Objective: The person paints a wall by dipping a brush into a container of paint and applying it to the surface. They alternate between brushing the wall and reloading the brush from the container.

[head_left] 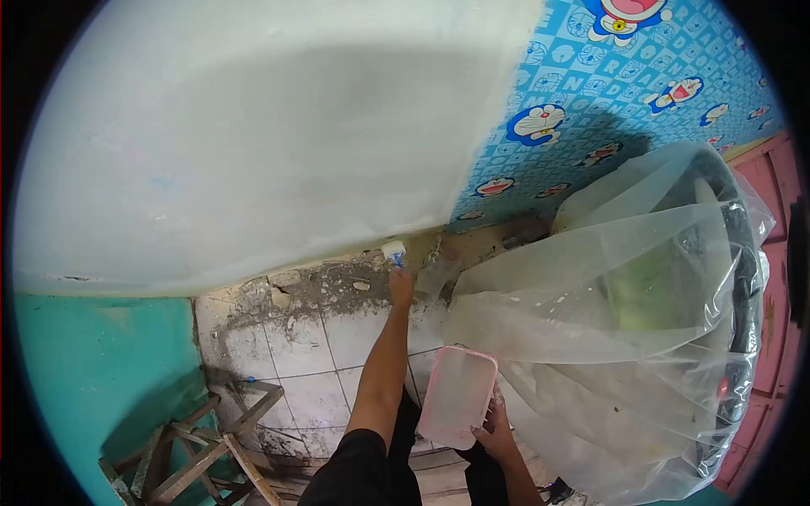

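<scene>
My left hand (pixel 401 288) is stretched forward and closed around the handle of a small paintbrush (pixel 394 252) with a pale head and some blue on it. The brush is at the lower edge of the white wall (pixel 278 160), just above the floor. Close to my body, my right hand (pixel 496 432) grips the right side of a pink-rimmed plastic container (pixel 460 392). Its inside looks whitish; I cannot make out what it holds.
Clear plastic sheeting (pixel 591 329) drapes a large object on the right. Blue cartoon wallpaper (pixel 574 110) covers the wall behind it. A wooden frame (pixel 190 455) stands lower left by a green wall (pixel 101 363). Crumbled debris (pixel 337 282) lies on the tiled floor (pixel 316 396).
</scene>
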A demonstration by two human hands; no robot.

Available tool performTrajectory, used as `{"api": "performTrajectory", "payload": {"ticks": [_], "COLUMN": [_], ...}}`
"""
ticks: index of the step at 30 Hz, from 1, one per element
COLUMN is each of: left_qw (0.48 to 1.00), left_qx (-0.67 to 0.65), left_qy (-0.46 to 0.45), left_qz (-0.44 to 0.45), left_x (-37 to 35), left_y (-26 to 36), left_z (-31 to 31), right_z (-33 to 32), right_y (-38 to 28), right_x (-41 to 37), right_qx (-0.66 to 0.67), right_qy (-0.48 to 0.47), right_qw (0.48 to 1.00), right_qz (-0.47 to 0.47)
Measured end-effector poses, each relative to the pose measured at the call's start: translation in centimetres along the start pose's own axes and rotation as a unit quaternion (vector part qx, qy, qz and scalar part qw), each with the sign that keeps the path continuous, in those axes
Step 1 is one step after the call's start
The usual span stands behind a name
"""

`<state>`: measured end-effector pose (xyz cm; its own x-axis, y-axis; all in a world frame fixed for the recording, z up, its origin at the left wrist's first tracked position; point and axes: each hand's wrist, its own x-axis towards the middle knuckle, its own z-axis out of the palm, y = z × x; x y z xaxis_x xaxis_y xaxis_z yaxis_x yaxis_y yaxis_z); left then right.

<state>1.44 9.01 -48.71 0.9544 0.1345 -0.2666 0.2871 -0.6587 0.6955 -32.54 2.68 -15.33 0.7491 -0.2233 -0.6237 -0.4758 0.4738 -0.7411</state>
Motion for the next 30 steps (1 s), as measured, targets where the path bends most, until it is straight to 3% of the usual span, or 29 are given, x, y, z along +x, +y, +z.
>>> {"api": "performTrajectory", "payload": {"ticks": [3,7,12,16,19,21,25,30], "left_qw": [0.998,0.966,0.938,0.914,0.901,0.914,0.943,0.984], "left_qx": [-0.062,-0.259,-0.331,-0.355,-0.336,-0.316,-0.215,-0.103], "left_qy": [0.016,0.013,0.068,0.106,0.159,0.144,0.13,0.076], "left_qz": [-0.012,-0.007,0.075,0.166,0.223,0.21,0.218,0.122], "left_x": [2.1,-1.0,-8.8,-11.5,-11.5,-9.6,-3.6,-0.3], "left_y": [1.1,9.4,21.8,27.9,27.9,25.5,15.4,2.9], "left_z": [-3.1,-14.3,-28.4,-34.0,-33.9,-31.9,-23.5,-13.1], "right_z": [0.2,1.4,2.5,2.6,2.6,2.2,2.1,1.1], "right_y": [0.3,-1.9,-4.1,-5.3,-5.2,-4.7,-3.7,-1.4], "right_x": [0.0,-0.7,-1.6,-2.2,-2.2,-1.9,-1.1,-0.1], "right_qx": [-0.032,-0.044,-0.041,-0.043,-0.05,-0.06,-0.06,-0.075], "right_qy": [-0.006,-0.014,-0.03,-0.051,-0.052,-0.05,-0.039,-0.042], "right_qw": [0.999,0.999,0.999,0.997,0.997,0.997,0.997,0.996], "right_qz": [-0.024,-0.013,-0.015,-0.024,-0.03,-0.026,-0.021,-0.018]}}
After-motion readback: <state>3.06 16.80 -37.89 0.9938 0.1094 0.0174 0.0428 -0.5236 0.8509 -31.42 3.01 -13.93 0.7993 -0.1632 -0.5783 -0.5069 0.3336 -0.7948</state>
